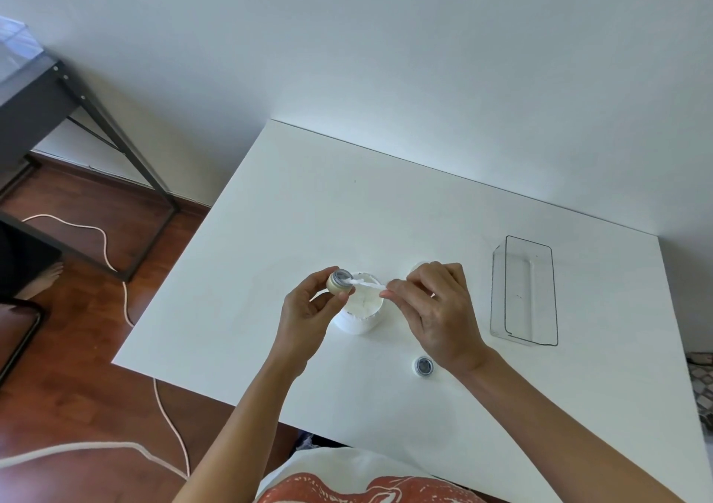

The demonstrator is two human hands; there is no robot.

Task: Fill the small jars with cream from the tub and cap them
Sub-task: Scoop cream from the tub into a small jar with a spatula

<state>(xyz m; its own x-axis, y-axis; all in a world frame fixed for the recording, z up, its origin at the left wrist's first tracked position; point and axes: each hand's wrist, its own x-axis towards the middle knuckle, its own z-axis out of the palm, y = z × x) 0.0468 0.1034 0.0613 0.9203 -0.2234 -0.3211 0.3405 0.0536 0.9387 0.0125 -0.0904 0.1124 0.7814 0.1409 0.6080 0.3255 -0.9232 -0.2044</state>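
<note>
My left hand (308, 305) holds a small tan jar (339, 281) tilted, its open mouth facing right, just above the left rim of the open white cream tub (360, 311). My right hand (432, 305) pinches a thin white spatula (368, 285) loaded with cream, and its tip reaches into the jar's mouth. A second small jar (424, 366) with a grey inside stands on the white table (270, 232) under my right wrist. A white lid (418, 266) peeks out behind my right hand, mostly hidden.
A clear plastic tray (526, 290) lies at the right of the table. Left of the table are a wooden floor, a white cable (104, 244) and a dark metal frame table (58, 105).
</note>
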